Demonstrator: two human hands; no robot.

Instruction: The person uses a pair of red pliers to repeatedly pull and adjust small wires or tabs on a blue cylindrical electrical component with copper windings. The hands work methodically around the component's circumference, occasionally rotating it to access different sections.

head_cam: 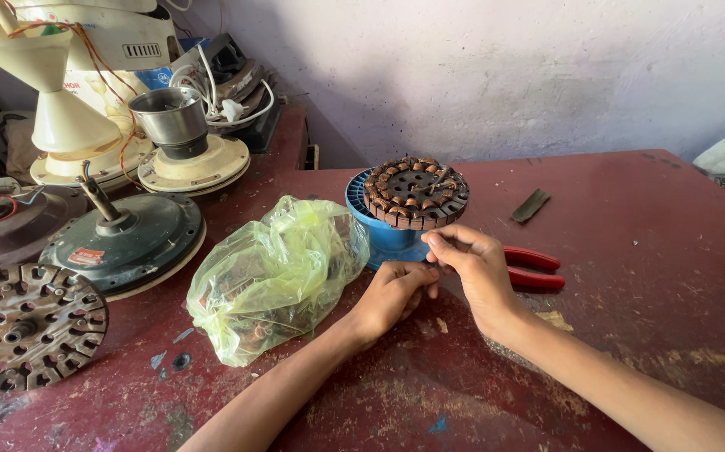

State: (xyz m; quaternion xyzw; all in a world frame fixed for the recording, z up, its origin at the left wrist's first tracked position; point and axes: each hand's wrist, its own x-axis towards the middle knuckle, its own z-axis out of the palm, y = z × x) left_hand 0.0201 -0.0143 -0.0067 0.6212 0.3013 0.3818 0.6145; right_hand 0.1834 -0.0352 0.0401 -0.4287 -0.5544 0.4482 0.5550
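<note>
I am looking down at a dark red table (630, 218). My left hand (391, 293) and my right hand (475, 268) meet just in front of a blue spool (379, 234). On top of the spool sits a round metal motor core (415, 192) with little copper coils all around it. I think the step now is small finger work with something very thin, right below that core. The fingers of both hands are curled in and pinched close together, touching each other. I cannot tell what they hold, because it is too tiny to see; it may be a fine wire, but I am only guessing. The next move, I judge, needs slow, gentle fingers so nothing thin snaps or slips. Red-handled pliers (534, 268) lie just behind my right hand, partly hidden by it. A crumpled yellow-green plastic bag (270, 276) lies just beside my left hand, and what is inside is hard to make out. On the left are old fan motors (124, 238), and some are cut off by the edge.
</note>
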